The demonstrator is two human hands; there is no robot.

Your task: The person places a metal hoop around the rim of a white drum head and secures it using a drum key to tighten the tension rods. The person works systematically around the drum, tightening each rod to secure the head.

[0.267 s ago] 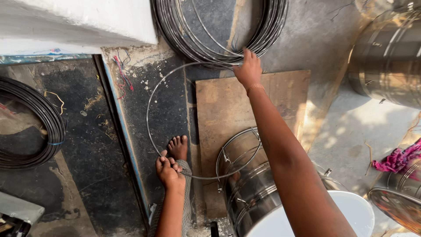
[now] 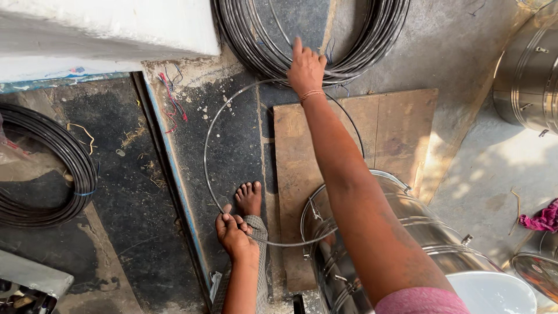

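Note:
A thin steel wire bent into a large ring (image 2: 207, 139) hangs over the dark floor and a wooden board (image 2: 401, 125). My left hand (image 2: 233, 235) pinches the ring's near side, just beside my bare foot (image 2: 250, 197). My right hand (image 2: 306, 67) reaches far forward and grips the wire at the ring's far side, where it leads from a big coil of wire (image 2: 372, 40) lying on the floor. A shiny steel drum (image 2: 372, 250) lies under my right arm, its open rim toward the ring.
Another dark wire coil (image 2: 70, 168) lies at the left. A white wall ledge (image 2: 104, 29) stands at the top left. More steel drums (image 2: 529, 75) sit at the right, with a pink cloth (image 2: 543, 220) and red-blue wire scraps (image 2: 173, 96) on the floor.
My right hand has shifted slightly along the far side of the ring; the left hand keeps its hold near my foot.

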